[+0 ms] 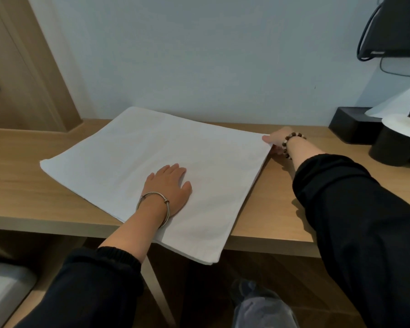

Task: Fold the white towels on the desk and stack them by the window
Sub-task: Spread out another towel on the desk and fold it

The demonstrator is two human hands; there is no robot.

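A white towel [137, 157] lies spread flat on the wooden desk [26, 192], folded into a large square of several layers. Its near corner hangs over the desk's front edge. My left hand [169, 188], with a metal bangle on the wrist, presses flat on the towel's near middle, fingers straight. My right hand [276, 140], with a bead bracelet on the wrist, pinches the towel's far right corner between thumb and fingers. No window is in view.
A black tissue box [352, 125] and a black round container [393, 150] with white paper stand at the desk's right end. A dark screen [398, 27] with cables hangs above them. The wall runs just behind the towel. A wooden door frame [21, 74] is at the left.
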